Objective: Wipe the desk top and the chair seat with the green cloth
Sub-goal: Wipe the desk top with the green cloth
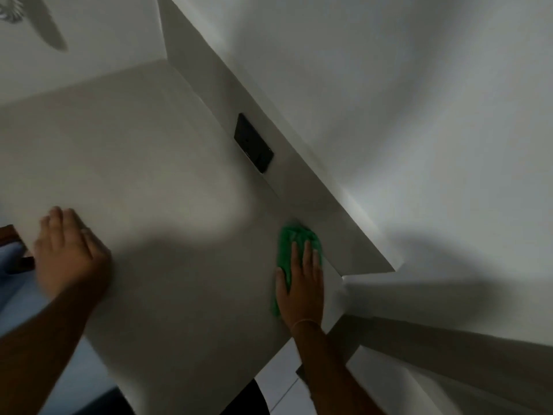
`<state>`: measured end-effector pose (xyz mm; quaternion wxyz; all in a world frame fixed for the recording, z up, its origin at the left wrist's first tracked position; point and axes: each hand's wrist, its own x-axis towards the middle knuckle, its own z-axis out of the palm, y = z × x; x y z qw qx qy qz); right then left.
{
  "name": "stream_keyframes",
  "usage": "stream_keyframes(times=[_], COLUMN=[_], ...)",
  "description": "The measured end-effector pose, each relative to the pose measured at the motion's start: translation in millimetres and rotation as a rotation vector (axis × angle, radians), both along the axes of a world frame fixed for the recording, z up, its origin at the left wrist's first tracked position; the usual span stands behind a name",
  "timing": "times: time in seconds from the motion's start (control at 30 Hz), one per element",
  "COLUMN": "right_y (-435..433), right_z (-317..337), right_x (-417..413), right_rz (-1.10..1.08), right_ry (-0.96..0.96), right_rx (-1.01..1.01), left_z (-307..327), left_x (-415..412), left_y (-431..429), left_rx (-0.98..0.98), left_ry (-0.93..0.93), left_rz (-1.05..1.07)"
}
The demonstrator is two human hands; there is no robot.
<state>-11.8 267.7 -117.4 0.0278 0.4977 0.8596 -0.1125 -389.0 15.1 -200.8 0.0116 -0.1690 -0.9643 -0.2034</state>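
The white desk top [155, 175] fills the middle of the head view, tilted. My right hand [302, 283] lies flat on the green cloth [291, 239], pressing it onto the desk near the right back corner, close to the raised back panel. The cloth sticks out beyond my fingertips and by my wrist. My left hand [70, 250] rests palm down on the desk's left edge with fingers together, holding nothing. The chair seat is not in view.
A black socket plate [253, 142] sits on the desk's back panel [305, 187]. White walls [419, 100] rise behind and to the right. Dark wood [12, 235] and pale blue fabric [18, 283] show at the left edge. Tiled floor [281, 381] lies below the desk.
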Motion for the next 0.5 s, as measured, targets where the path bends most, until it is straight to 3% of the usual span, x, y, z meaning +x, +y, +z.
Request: stream_keyframes(times=[0.1, 0.23, 0.4, 0.5], right_y=[-23.4, -44.2, -66.1, -105.7], right_z=[-1.1, 5.4, 26.6, 38.5], right_x=[34.9, 59.3, 32.7, -2.9], right_rz=[-0.131, -0.180, -0.117, 0.066], right_ry=[0.000, 0.049, 0.080, 0.285], right_rx=[0.018, -0.015, -0.026, -0.149], left_z=[24.1, 66.2, 106.9, 124.8], left_x=[78.5, 176.9, 241.5, 245.2], left_y=[4.3, -9.2, -44.2, -76.8], left_rx=[0.036, 0.027, -0.012, -0.110], left_ry=[0.007, -0.194, -0.335, -0.315], left_rz=[-0.082, -0.139, -0.346, -0.288])
